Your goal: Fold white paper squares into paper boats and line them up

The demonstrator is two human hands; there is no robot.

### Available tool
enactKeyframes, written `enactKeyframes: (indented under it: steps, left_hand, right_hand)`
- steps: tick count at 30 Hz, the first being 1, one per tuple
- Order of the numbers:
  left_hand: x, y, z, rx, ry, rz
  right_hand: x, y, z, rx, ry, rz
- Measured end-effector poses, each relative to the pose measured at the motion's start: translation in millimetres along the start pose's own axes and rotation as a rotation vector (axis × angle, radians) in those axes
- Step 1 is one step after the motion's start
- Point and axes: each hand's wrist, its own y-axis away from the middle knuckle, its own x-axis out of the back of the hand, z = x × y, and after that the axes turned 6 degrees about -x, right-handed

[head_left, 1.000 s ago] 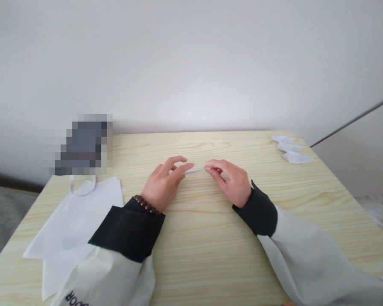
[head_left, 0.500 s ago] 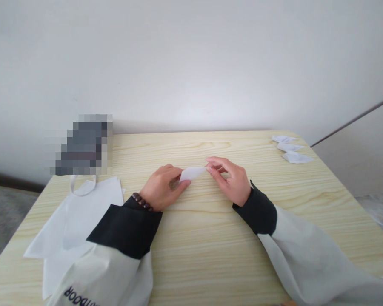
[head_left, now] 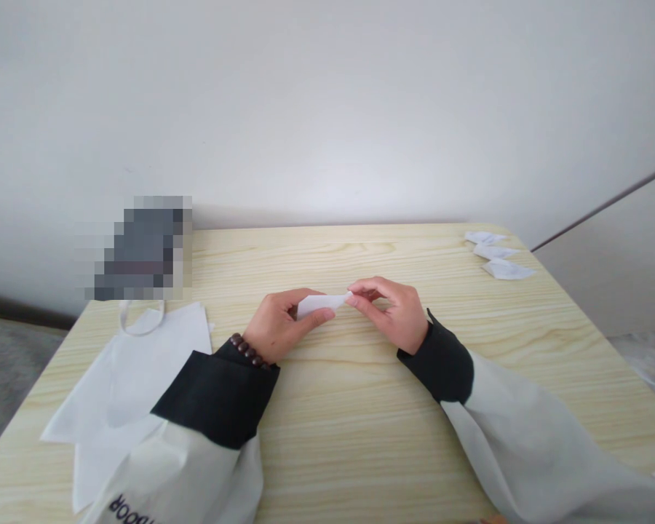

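A small folded piece of white paper, narrow and tapering to a point at its right end, is held just above the middle of a pale wooden table. The left hand grips its wider end; the right hand pinches the pointed tip between thumb and fingers.

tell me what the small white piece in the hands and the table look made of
The small white piece, pinched between left hand and right hand, looks like matte paper: thin, with sharp folded edges. The table looks like pale wood or a wood-grain laminate, smooth with streaky grain lines; which one is unclear.
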Motion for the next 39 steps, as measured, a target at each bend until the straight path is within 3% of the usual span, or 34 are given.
enactKeyframes:
  steps: [8, 17, 24, 33, 36, 39]
  left_hand:
    - [0, 2, 9, 0.009, 0.036, -0.021]
    - [0, 3, 11, 0.065, 0.204, -0.091]
    - [1, 2, 13, 0.078, 0.177, -0.1]
    - [2, 2, 11, 0.101, 0.191, -0.108]
    - [1, 2, 11, 0.098, 0.174, -0.085]
    - [-1, 1, 11, 0.097, 0.132, -0.039]
  right_hand:
    - [1, 0, -3, 0.194, -0.008, -0.062]
    - [3, 1, -6, 0.32, -0.045, -0.033]
    - [3, 1, -1, 0.477, 0.099, -0.09]
    - [5, 1, 0, 0.514, 0.148, -0.109]
    - [4, 2, -5, 0.434, 0.044, -0.092]
    - [3, 2, -9, 0.247, -0.069, -0.093]
